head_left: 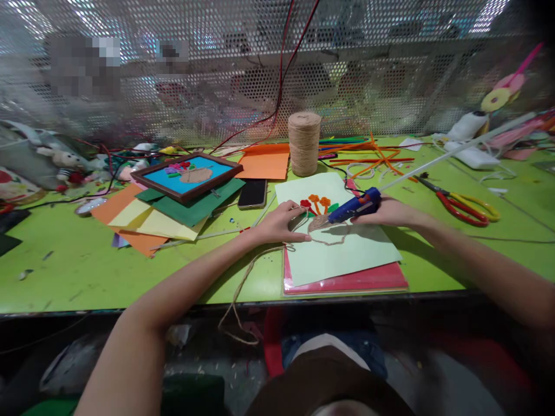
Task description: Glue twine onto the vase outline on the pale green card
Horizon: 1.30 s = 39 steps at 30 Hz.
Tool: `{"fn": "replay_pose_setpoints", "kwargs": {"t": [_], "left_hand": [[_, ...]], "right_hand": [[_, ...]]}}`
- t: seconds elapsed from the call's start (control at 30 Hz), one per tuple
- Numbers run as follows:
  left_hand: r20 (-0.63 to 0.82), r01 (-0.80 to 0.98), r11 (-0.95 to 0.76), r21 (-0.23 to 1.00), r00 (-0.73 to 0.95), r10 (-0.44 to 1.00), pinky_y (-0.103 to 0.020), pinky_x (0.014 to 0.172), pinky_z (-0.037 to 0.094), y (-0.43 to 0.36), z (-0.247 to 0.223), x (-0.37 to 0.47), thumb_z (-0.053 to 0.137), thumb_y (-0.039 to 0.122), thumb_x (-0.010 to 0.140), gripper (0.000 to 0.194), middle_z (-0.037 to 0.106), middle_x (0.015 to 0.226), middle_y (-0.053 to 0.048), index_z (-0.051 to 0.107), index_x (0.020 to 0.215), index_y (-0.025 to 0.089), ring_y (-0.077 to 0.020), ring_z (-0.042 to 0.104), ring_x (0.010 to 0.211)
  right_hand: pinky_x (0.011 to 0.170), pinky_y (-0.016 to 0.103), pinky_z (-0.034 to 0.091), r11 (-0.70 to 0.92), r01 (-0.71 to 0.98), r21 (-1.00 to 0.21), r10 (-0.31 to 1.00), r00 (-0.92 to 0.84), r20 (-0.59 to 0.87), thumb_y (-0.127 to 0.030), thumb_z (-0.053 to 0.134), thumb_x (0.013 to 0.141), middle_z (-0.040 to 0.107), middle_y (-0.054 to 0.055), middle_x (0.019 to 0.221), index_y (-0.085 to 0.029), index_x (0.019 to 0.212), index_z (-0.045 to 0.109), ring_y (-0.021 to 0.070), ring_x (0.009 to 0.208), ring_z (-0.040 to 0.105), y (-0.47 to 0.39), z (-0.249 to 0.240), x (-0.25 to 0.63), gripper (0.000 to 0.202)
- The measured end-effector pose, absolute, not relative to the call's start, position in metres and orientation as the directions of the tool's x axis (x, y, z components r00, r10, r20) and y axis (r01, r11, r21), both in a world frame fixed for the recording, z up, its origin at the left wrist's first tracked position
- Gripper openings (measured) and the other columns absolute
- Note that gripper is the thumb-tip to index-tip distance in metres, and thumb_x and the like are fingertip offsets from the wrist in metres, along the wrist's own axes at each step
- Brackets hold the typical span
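Over pale green paper point(347, 260), a blue glue gun point(355, 205), its markings illegible.

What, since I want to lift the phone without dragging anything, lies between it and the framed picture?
Green paper, jutting from beneath the framed picture towards the phone; the head view shows it.

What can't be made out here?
All head view:
- Any glue on the tip of the blue glue gun: too small.
- Its trigger: hidden by the right hand.
- Whether the left hand pinches the tan twine: too small.
- Upper part of the glossy red sheet: under pale green paper.
- Shapes behind the perforated metal panel: blurred.
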<state>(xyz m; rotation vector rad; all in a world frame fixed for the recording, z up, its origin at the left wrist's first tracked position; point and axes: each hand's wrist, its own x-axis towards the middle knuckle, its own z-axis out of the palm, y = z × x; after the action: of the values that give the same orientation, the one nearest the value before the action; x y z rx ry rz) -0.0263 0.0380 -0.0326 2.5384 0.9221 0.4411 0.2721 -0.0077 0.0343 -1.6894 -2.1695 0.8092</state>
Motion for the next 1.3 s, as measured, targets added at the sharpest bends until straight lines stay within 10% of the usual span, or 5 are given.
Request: {"fn": "replay_pose_setpoints", "kwargs": {"t": [1.3], "left_hand": [[0.199, 0.519, -0.724, 0.454, 0.733, 0.651, -0.041, 0.099, 0.044, 0.036, -0.035, -0.026, 0.069, 0.067, 0.075, 0.077, 0.055, 0.121, -0.011, 0.055, 0.135, 0.021, -0.0283, 0.052, 0.114]], "right_hand": [[0.056, 0.032, 0.043, 0.189, 0.923, -0.335, 0.970, -0.228, -0.081, -0.029, 0.061, 0.070, 0.055, 0.002, 0.059, -0.019, 0.059, 0.061, 0.0165, 0.059, 0.051, -0.010, 0.018, 0.249, 0.014]]}}
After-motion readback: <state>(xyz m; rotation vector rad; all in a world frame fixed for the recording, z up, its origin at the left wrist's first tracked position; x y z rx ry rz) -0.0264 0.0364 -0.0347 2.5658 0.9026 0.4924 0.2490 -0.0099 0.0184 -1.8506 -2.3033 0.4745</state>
